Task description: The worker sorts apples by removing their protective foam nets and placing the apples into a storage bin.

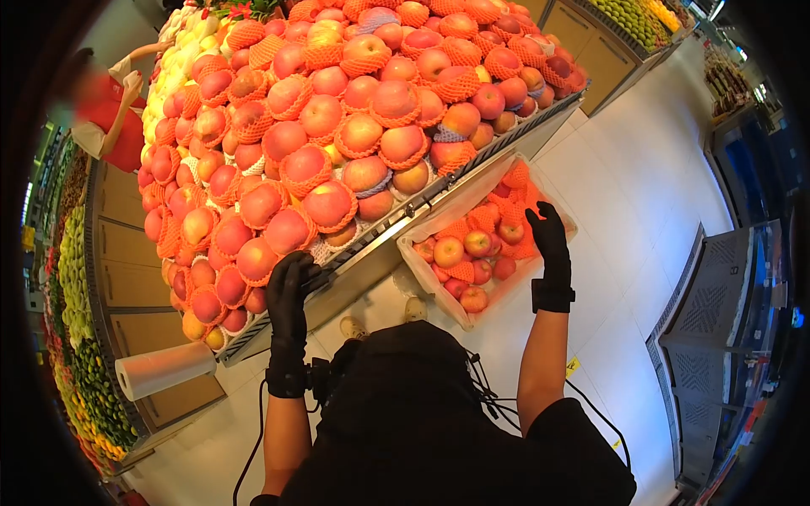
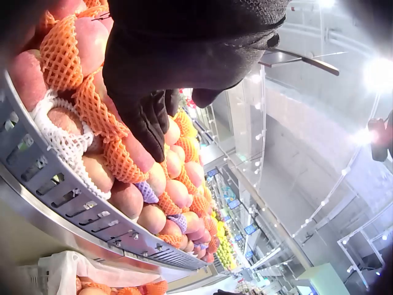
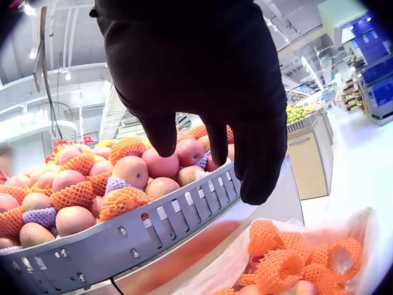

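My left hand [image 1: 288, 308], in a black glove, lies at the front edge of a heaped fruit display, over apples [image 1: 287, 229] wrapped in orange foam nets. In the left wrist view its fingers [image 2: 144, 123] reach down across the netted fruit, with nothing seen in their hold. Over the right side of a lined crate [image 1: 413, 255] hangs my gloved right hand [image 1: 550, 244], fingers apart and slightly bent, holding nothing. The crate contains bare red apples [image 1: 477, 244] and loose orange foam nets [image 1: 516, 177]. In the right wrist view these nets [image 3: 279, 267] lie below the fingertips.
A slotted metal rail [image 2: 55, 178] borders the display. At its near left corner sits a roll of plastic bags [image 1: 165, 369]. A person in red [image 1: 126, 126] stands beyond the display's left side. Grey perforated panels [image 1: 704, 320] stand on the right, past the tiled floor [image 1: 624, 202].
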Motion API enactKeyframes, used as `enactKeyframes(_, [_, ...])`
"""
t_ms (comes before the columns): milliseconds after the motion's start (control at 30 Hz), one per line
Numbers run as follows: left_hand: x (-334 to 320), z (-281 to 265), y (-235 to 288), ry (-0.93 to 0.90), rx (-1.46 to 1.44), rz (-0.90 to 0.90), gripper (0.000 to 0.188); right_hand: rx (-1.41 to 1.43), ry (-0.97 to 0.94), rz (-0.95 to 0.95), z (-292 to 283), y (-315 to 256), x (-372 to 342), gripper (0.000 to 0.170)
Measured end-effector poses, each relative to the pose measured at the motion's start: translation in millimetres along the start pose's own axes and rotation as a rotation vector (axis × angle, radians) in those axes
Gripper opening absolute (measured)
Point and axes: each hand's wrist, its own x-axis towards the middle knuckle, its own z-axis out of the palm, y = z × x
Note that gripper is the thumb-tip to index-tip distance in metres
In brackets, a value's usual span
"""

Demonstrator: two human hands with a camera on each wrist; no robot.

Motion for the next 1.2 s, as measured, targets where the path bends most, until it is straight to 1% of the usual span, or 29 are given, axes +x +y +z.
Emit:
enactKeyframes(100, [2, -15, -5, 0.054, -0.037, 0.021, 0.032, 0.036, -0.022, -0.036, 10, 0, 3, 0.055])
enactKeyframes(200, [2, -30, -12, 0.098, -0.059, 0.048, 0.032, 0.032, -0.084, -0.049, 17, -4, 3, 0.054])
enactKeyframes(233, [1, -34, -13, 0.113, -0.063, 0.057, 0.032, 0.016, -0.076, -0.071, 22, -1, 6, 0.053])
enactKeyframes(367, [-4, -45, -9, 0.156, -0.130, 0.053, 0.031, 0.077, -0.141, -0.102, 39, 5, 15, 0.050])
enactKeyframes(500, [-5, -61, -10, 0.199, -0.144, 0.042, 0.031, 0.114, -0.213, -0.132, 50, -2, 11, 0.045])
enactKeyframes(567, [-2, -73, -15, 0.211, -0.139, 0.050, 0.032, 0.147, -0.254, -0.127, 56, -11, 9, 0.043])
enactKeyframes(667, [3, -91, -13, 0.156, -0.173, 0.042, 0.034, 0.190, -0.293, -0.102, 61, -32, -7, 0.040])
enactKeyframes(733, [3, -101, -8, 0.106, -0.188, 0.044, 0.033, 0.192, -0.292, -0.095, 65, -58, -24, 0.039])
enactKeyframes(800, [7, -113, -5, 0.073, -0.193, 0.052, 0.032, 0.270, -0.347, -0.034, 70, -77, -39, 0.038])
enactKeyframes(833, [10, -118, -4, 0.090, -0.181, 0.036, 0.032, 0.309, -0.375, -0.002, 75, -85, -44, 0.038])
enactKeyframes(933, [11, -132, 4, 0.105, -0.177, 0.073, 0.032, 0.264, -0.409, -0.025, 86, -106, -58, 0.038])
enactKeyframes(967, [10, -135, 8, 0.143, -0.238, 0.062, 0.028, 0.273, -0.413, -0.034, 93, -112, -61, 0.038])
enactKeyframes(1067, [9, -158, 4, 0.131, -0.262, 0.093, 0.028, 0.285, -0.426, -0.068, 112, -129, -69, 0.038])
enactKeyframes(1200, [10, -188, 1, 0.166, -0.293, 0.139, 0.029, 0.245, -0.471, -0.134, 134, -162, -81, 0.038])
